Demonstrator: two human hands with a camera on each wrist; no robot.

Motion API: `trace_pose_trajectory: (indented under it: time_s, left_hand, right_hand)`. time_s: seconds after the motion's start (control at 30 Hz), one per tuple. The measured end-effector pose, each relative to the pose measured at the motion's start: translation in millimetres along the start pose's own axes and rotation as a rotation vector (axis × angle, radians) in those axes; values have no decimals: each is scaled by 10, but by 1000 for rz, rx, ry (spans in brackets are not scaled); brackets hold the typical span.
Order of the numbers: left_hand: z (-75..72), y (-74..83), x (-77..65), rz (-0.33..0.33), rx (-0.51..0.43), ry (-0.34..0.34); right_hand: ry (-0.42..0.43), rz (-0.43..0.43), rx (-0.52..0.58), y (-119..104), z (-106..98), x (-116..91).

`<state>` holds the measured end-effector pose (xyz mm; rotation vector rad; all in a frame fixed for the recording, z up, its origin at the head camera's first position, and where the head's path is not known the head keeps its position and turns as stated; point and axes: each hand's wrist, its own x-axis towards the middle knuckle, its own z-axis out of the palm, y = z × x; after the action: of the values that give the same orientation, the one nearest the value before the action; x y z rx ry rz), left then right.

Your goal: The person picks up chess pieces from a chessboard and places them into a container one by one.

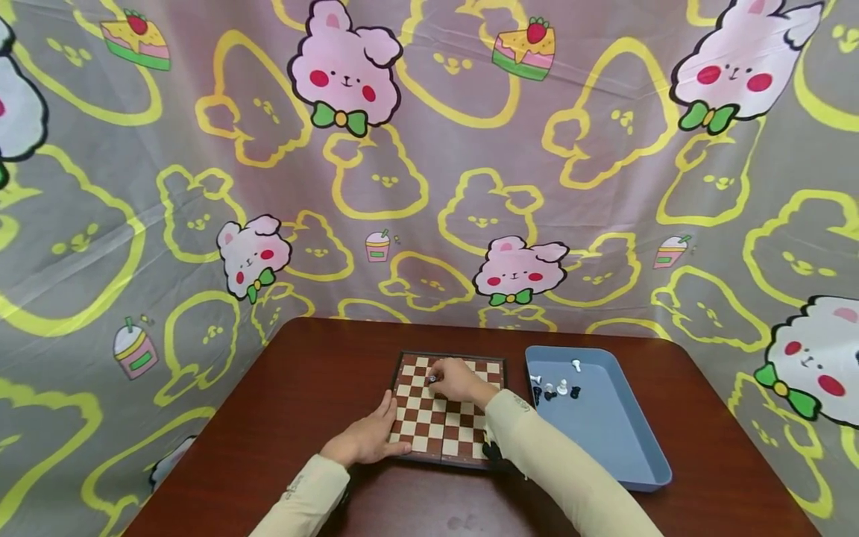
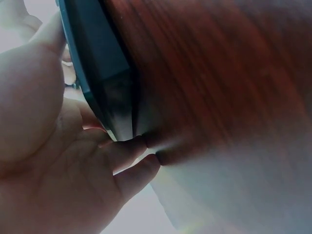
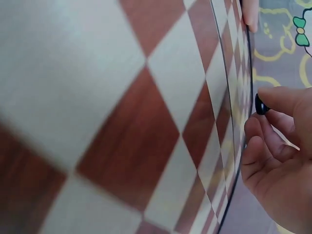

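A brown-and-cream chessboard point(image 1: 423, 418) with a dark rim lies flat on the table. At its front left corner rests my left hand point(image 1: 367, 436), fingers straight along the left edge and thumb at the front edge. The left wrist view shows this hand point(image 2: 63, 151) against the board's dark side point(image 2: 100, 48), some fingertips touching the tabletop. Over the far left part of the board, my right hand point(image 1: 458, 382) pinches a small black chess piece point(image 3: 260, 105) between thumb and finger. The fingers hide most of that piece, so its kind cannot be told.
Right of the board stands a blue-grey tray point(image 1: 611, 440) with raised walls. Several black and white chess pieces lie in its left and far part, among them a white piece point(image 1: 562, 387). A patterned curtain point(image 1: 429, 186) hangs behind the brown table point(image 1: 309, 380).
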<state>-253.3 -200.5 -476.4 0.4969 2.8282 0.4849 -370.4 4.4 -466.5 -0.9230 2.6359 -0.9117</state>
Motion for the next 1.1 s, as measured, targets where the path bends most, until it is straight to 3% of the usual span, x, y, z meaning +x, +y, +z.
trace_pose_trajectory:
  time_s: [0.2, 0.47, 0.67, 1.1]
  left_hand:
    - [-11, -5, -9, -5, -24, 2]
    - [-9, -13, -10, -6, -41, 7]
    - [-3, -20, -14, -10, -40, 4]
    - [-16, 1, -19, -5, -38, -2]
  right_hand:
    - [-11, 18, 41, -13, -160, -116]
    - [4, -47, -27, 10, -337, -273]
    - [1, -26, -24, 17, -462, -424]
    - [56, -21, -62, 207, -706, -706]
